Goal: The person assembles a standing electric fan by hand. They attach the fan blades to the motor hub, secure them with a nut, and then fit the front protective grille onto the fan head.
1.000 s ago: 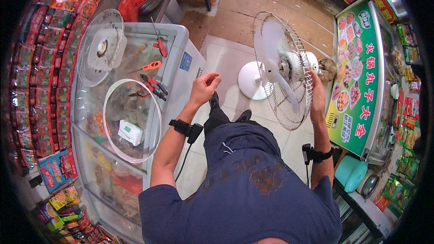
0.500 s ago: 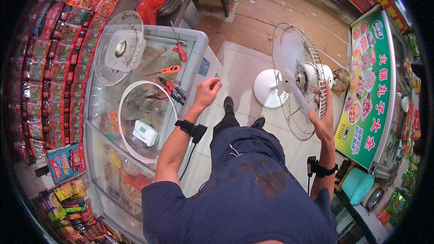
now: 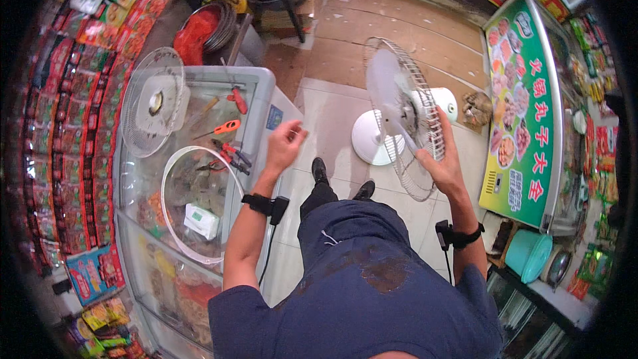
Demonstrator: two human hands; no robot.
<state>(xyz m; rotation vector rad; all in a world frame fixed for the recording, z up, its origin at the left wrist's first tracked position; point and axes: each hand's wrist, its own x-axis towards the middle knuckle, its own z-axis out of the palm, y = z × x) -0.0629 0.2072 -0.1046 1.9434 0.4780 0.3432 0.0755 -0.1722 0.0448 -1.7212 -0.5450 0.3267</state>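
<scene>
At the bottom of the frame is a dark blue shirt [image 3: 352, 299] with a brown stain, and a black band [image 3: 262, 206] goes round each arm. Left of the middle, the left hand [image 3: 286, 144] is up in the air beside the freezer. Its fingers are bent, and I cannot tell if the tips touch or hold something tiny. Right of the middle, the right hand [image 3: 444, 163] has its fingers closed on the right edge of the wire cage of a white fan [image 3: 405, 116]. The fan is just right of the middle, its round base [image 3: 373, 149] on the pale floor. On the left, a freezer [image 3: 256, 83] with a see-through top holds lots of things. A big white ring [image 3: 164, 189] lies there, with a small white box [image 3: 201, 221] inside it. Farther up are pliers [image 3: 234, 156], a screwdriver with an orange handle [image 3: 227, 127] and a red-handled tool [image 3: 236, 100]. A second round wire cage [image 3: 154, 106] sits at the freezer's far left corner. A green sign [image 3: 515, 119] is at the right, and a dark-legged table [image 3: 292, 10] is at the top.
</scene>
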